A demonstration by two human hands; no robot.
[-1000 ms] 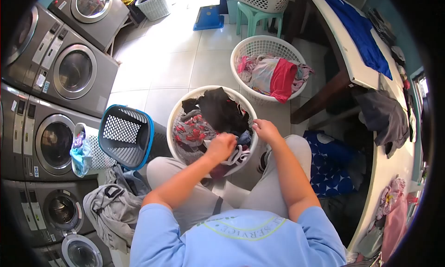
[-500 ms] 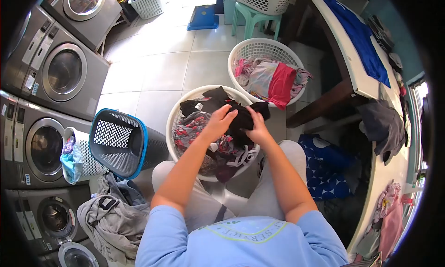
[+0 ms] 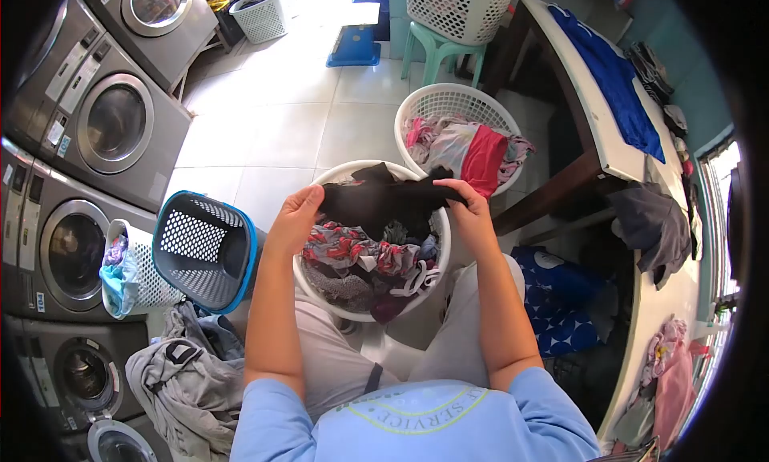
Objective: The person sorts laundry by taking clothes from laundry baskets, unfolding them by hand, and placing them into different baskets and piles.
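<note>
A black garment (image 3: 380,205) is stretched sideways between my two hands, above the white laundry basket (image 3: 442,262) in front of my knees. My left hand (image 3: 298,213) pinches its left end. At the other end, the fingers of my right hand (image 3: 469,209) are closed on the cloth. Below it in the basket lie a grey and red patterned cloth (image 3: 352,250), a dark grey piece (image 3: 344,290) and a white strap (image 3: 418,279). The garment hides the far part of the pile.
Another white basket (image 3: 416,101) with pink, red and grey clothes stands just beyond. To the left are an upright dark basket with blue rim (image 3: 250,246), a small white basket (image 3: 156,270), grey clothes (image 3: 184,390) and front-loading machines (image 3: 116,125). A table (image 3: 609,141) runs along the right.
My hands have moved apart, left hand to the left and right hand slightly right. The black garment, bunched between them before, is now spread out over the basket.
</note>
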